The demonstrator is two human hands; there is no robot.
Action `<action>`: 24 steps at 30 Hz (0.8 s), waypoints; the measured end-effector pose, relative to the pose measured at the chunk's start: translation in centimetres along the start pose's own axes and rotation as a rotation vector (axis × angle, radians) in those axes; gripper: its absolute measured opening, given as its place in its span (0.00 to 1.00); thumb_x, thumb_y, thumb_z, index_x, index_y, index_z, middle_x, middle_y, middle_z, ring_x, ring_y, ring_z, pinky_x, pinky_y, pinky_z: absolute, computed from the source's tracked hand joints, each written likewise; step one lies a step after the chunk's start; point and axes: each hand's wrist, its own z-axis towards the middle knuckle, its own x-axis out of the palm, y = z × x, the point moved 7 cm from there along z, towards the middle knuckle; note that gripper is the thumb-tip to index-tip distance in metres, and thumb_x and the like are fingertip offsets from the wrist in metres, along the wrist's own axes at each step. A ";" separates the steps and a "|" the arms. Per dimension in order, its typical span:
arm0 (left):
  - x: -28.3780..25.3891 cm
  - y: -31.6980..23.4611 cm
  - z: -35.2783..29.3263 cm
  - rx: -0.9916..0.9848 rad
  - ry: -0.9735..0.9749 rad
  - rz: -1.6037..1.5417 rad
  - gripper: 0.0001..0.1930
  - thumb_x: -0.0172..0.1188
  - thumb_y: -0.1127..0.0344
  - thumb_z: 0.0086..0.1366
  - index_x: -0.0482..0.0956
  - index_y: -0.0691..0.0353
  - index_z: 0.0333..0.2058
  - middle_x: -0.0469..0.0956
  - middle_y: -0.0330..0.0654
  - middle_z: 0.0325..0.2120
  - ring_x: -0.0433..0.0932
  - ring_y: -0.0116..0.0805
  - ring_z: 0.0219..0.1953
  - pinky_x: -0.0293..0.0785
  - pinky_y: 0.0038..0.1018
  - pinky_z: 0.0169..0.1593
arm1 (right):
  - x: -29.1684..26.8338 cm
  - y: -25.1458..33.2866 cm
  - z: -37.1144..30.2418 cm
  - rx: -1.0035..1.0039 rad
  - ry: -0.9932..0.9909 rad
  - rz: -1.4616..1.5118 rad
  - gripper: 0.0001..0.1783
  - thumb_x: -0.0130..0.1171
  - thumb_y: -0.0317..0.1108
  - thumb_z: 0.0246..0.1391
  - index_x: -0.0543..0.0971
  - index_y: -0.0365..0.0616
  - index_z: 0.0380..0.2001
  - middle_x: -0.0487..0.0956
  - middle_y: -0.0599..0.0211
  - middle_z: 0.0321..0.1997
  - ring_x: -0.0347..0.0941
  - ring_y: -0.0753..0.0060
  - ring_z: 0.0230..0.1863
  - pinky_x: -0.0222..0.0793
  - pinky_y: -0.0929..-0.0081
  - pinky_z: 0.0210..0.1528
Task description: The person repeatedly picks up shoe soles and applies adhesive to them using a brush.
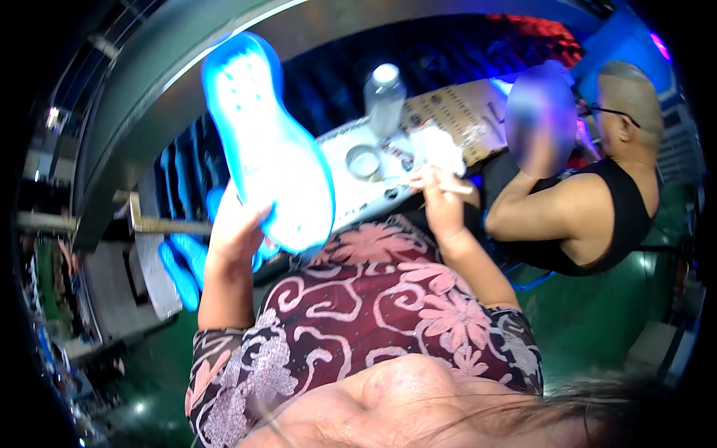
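My left hand (233, 235) grips the heel or toe end of a large shoe sole (287, 179), brightly lit white with a blue rim, held up over the left part of the table. My right hand (444, 200) is closed round a pale-handled brush (458, 189), its tip pointing left toward a small round cup (364, 161). The cup stands on a white printed sheet (345, 196). Behind it rises a clear bottle (385, 108) with a white cap. Crumpled white paper or cloth (444, 149) lies just beyond my right hand.
Several blue soles (179, 270) lie at the left by a wooden bar (172, 225). Cardboard (457, 118) covers the table farther back, before a dark ribbed belt (314, 93). A co-worker in a black sleeveless top (590, 216) sits close at my right. A grey metal frame (112, 142) arches over the left.
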 end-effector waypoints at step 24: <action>10.5 -2.0 16.6 0.095 0.440 -0.069 0.26 0.50 0.54 0.62 0.62 0.63 0.55 0.75 0.44 0.30 0.75 0.33 0.31 0.72 0.26 0.41 | -0.8 -3.1 -1.8 0.144 -0.199 0.132 0.16 0.48 0.37 0.59 0.78 0.35 0.26 0.76 0.68 0.23 0.68 0.81 0.24 0.65 0.83 0.30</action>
